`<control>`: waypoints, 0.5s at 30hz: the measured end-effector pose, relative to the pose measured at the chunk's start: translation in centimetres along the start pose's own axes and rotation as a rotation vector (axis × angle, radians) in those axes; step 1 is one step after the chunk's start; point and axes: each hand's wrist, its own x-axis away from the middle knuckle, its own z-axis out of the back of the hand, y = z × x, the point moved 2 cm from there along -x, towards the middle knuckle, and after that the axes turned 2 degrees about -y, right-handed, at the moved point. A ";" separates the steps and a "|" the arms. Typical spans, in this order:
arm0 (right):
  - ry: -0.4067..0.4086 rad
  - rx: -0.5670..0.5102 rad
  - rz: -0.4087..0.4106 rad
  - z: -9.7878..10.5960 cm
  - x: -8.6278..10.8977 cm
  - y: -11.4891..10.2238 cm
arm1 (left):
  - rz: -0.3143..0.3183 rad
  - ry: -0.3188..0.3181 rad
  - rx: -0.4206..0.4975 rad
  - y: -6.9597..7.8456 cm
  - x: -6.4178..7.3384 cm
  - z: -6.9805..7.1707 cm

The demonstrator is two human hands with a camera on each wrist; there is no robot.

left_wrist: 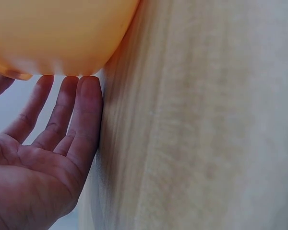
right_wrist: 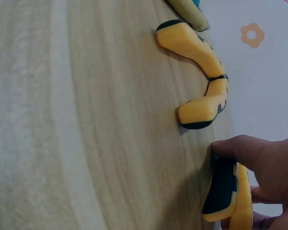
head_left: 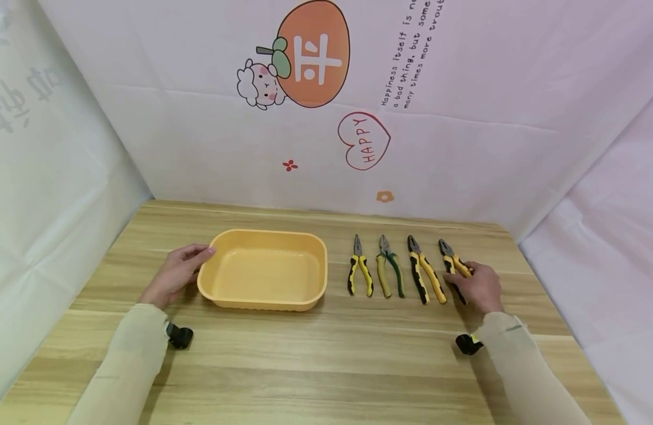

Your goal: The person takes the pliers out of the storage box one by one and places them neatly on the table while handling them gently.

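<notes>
A yellow plastic tray (head_left: 268, 305) lies on the table at left of centre. My left hand (head_left: 177, 273) holds its left end, thumb at the rim and fingertips against the outer wall (left_wrist: 53, 43). At the right, my right hand (head_left: 477, 286) grips the yellow-and-black handles of the rightmost pliers (head_left: 446, 248), with the thumb on the black side of one handle (right_wrist: 222, 187). The pliers' metal head points toward the back wall. To their left lie other yellow-and-black pliers (head_left: 426, 268), green-handled pliers (head_left: 384, 277) and long-nose pliers (head_left: 357, 251), all with handles spread.
The wood-grain table (head_left: 315, 366) carries the tray and the row of pliers. White printed cloth (head_left: 199, 136) hangs behind the table and at both sides. A black wrist camera (head_left: 180, 336) sits at the left cuff, another camera (head_left: 468, 344) at the right cuff.
</notes>
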 end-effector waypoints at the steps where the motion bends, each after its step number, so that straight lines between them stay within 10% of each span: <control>1: 0.005 0.000 0.001 0.0 0.0 0.0 | 0.000 0.001 -0.001 0.0 0.0 0.0; 15: 0.007 0.032 0.004 -0.4 -0.2 0.4 | 0.000 0.004 0.001 -0.1 0.0 -0.1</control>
